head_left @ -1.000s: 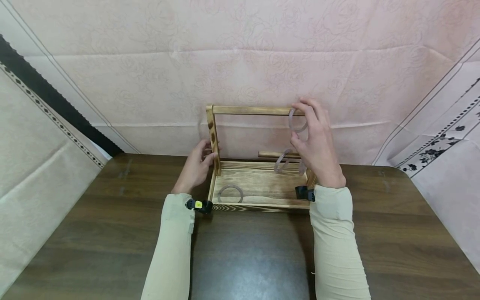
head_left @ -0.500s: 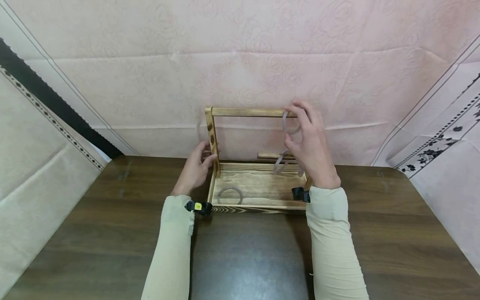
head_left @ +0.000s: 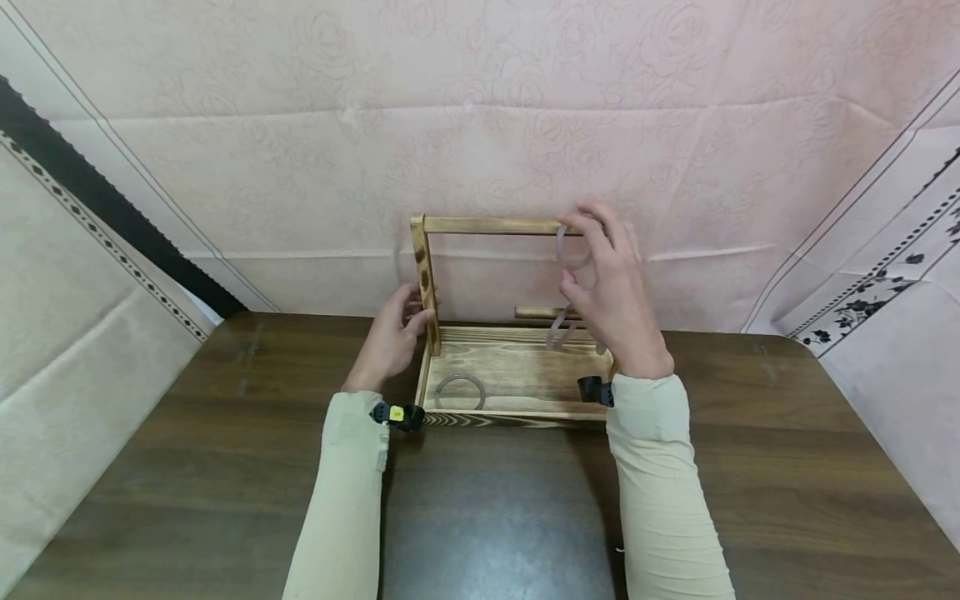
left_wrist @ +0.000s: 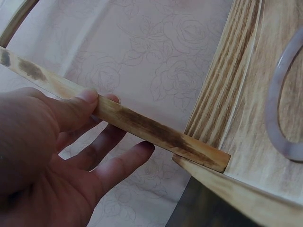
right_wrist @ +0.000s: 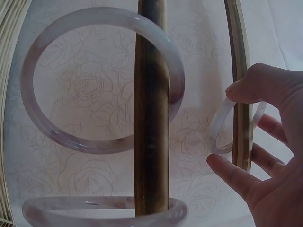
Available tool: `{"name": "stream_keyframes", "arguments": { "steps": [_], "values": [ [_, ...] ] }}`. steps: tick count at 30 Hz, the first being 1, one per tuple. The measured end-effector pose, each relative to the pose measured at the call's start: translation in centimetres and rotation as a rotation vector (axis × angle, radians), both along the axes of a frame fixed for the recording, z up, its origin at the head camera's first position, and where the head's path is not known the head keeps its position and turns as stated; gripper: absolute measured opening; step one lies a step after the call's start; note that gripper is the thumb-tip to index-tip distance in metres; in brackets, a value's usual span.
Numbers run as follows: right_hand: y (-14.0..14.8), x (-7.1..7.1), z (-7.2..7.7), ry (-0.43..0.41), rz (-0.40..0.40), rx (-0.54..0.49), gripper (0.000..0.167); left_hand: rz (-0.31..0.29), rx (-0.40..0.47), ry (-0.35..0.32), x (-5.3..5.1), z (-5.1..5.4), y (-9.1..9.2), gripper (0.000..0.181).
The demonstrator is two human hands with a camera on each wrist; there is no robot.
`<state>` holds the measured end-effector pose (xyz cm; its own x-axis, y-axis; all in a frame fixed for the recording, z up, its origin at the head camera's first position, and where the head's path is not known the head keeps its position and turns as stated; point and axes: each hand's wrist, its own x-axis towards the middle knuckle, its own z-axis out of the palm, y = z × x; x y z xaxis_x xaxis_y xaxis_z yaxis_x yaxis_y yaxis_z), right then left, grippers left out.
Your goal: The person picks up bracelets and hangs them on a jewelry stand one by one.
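My left hand (head_left: 387, 340) pinches the left upright (head_left: 425, 279) of a wooden stand between thumb and fingers, as the left wrist view (left_wrist: 85, 137) also shows. My right hand (head_left: 617, 292) holds a pale ring (head_left: 562, 250) by thumb and fingertips; in the right wrist view this ring (right_wrist: 218, 124) goes around the upper bar (right_wrist: 241, 113). Two more rings, one facing the camera (right_wrist: 29, 90) and one seen nearly edge-on (right_wrist: 71, 203), hang around the lower bar (right_wrist: 151, 123). The stand's right upright is mostly hidden behind my right hand.
Another ring (head_left: 460, 377) lies in the stand's shallow wooden tray (head_left: 517, 367), towards the left. The stand is on a dark brown table (head_left: 187, 467), with a patterned pale cloth (head_left: 480, 125) hanging right behind it.
My right hand has moved left along the upper bar, carrying its ring with it. My left hand has stayed on the left upright.
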<state>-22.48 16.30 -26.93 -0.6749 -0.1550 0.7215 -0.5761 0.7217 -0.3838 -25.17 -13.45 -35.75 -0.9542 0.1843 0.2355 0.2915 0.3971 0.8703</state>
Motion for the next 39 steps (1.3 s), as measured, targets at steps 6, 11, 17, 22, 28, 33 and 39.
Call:
{"name": "stream_keyframes", "arguments": {
  "steps": [6,11,17,22,28,33,39],
  "values": [
    [-0.3,-0.1,-0.1,0.004,0.006,0.009,0.063,-0.002,0.005,-0.001,-0.1,-0.1,0.0,0.033],
    [-0.5,0.0,-0.1,0.005,0.016,0.012,0.061,-0.002,0.001,-0.004,-0.1,0.0,0.0,0.033],
    [-0.7,0.0,-0.1,0.014,0.032,0.023,0.061,-0.007,0.003,-0.006,-0.1,0.0,0.0,0.034],
    [-1.0,-0.1,-0.2,0.029,0.040,0.034,0.058,-0.007,0.002,-0.001,-0.1,0.0,0.0,0.033],
    [-1.2,-0.1,-0.3,0.028,0.051,0.037,0.058,-0.004,0.005,-0.005,-0.1,-0.1,0.0,0.033],
    [-1.5,-0.1,-0.2,0.013,0.042,0.055,0.059,-0.005,0.004,-0.006,-0.1,0.0,0.0,0.034],
    [-2.0,0.0,-0.3,0.008,0.060,0.052,0.060,-0.005,0.000,-0.003,-0.1,-0.1,0.0,0.033]
  ]
}}
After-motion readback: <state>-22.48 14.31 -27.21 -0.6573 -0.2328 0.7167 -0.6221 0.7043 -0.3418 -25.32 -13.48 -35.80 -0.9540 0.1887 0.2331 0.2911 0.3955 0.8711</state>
